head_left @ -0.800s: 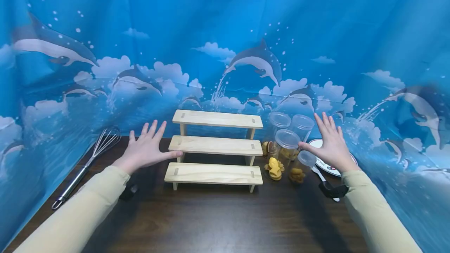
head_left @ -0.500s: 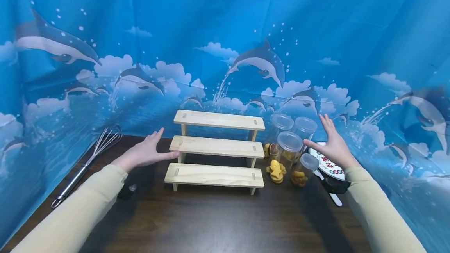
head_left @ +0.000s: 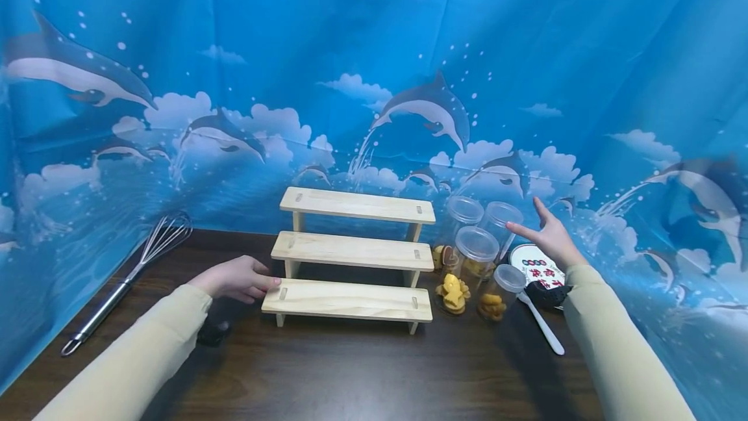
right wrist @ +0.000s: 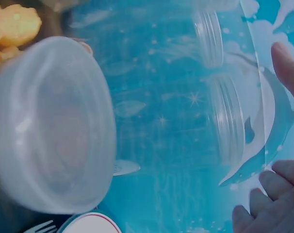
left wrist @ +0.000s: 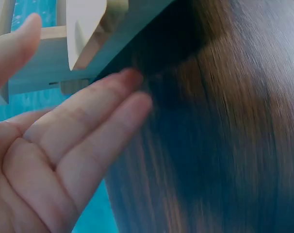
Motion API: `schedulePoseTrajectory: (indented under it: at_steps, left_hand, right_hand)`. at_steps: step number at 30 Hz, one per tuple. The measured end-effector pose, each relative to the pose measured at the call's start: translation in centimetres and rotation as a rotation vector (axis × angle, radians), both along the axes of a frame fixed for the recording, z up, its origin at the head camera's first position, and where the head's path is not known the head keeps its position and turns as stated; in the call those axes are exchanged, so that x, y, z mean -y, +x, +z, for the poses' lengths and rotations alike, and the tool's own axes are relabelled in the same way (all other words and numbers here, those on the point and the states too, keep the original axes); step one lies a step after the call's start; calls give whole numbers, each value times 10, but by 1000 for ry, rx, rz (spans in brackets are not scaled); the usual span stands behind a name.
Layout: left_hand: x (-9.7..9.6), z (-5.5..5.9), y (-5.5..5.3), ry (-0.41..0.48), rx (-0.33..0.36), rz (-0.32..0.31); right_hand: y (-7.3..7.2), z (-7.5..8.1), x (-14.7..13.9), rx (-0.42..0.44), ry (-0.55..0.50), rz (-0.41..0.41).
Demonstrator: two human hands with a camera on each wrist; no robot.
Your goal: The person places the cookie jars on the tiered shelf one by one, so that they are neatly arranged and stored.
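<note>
A three-tier wooden stand point(head_left: 345, 301) is on the dark table. My left hand point(head_left: 238, 278) is at the left end of its lowest board, with the thumb tip right at the board's corner. In the left wrist view that hand point(left wrist: 64, 126) has its fingers extended beside the stand and the thumb held apart. Over at the right, my right hand point(head_left: 552, 236) is raised above the clear jars, thumb and fingers spread, holding nothing. Nearest to it are a tall jar point(head_left: 502, 214) and a small lidded jar point(head_left: 510, 278) with brown snacks inside.
A whisk point(head_left: 137, 271) lies at the far left. Several clear jars, one with yellow snacks point(head_left: 453, 292), stand right of the stand. Behind the right wrist lie a round printed plate point(head_left: 528, 262) and a white plastic fork point(head_left: 543, 327). A dolphin-print backdrop point(head_left: 362, 51) closes the rear.
My left hand has lowered from beside the middle board to the lowest board's left end, its fingers drawing in. The right hand has turned, still over the jars, uncovering more of the plate.
</note>
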State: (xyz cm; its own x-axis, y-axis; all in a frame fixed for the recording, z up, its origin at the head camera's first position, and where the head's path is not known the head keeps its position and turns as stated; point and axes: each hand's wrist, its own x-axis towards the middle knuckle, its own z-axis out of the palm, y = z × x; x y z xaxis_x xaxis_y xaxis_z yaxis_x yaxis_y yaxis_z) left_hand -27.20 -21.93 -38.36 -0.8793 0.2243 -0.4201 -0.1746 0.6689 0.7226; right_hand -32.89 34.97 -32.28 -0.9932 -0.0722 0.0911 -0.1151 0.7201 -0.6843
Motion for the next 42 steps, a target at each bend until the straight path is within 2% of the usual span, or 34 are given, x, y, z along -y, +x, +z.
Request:
schedulePoseTrajectory:
  at_steps: [5,8,14,18,24,30,42]
  left_hand:
    - [-4,-2,-5,44,21,37]
    - [-5,-5,-7,59,42,76]
    - [-5,-11,-9,92,96,156]
    - [-5,-12,-8,100,120,184]
    - [-5,-11,-6,90,125,189]
    - [-6,-13,-8,68,121,199]
    - [-6,-8,-11,43,113,192]
  right_hand:
    - [-14,-5,-2,46,-97,57]
    - [-21,-9,1,63,-113,78]
    - [-28,-14,3,74,-88,43]
    - [-28,-16,-1,92,-108,21]
    - [-26,-19,-3,106,-163,1]
    - [-24,-22,-2,100,-155,-25]
    - [-21,-20,-2,30,-172,-81]
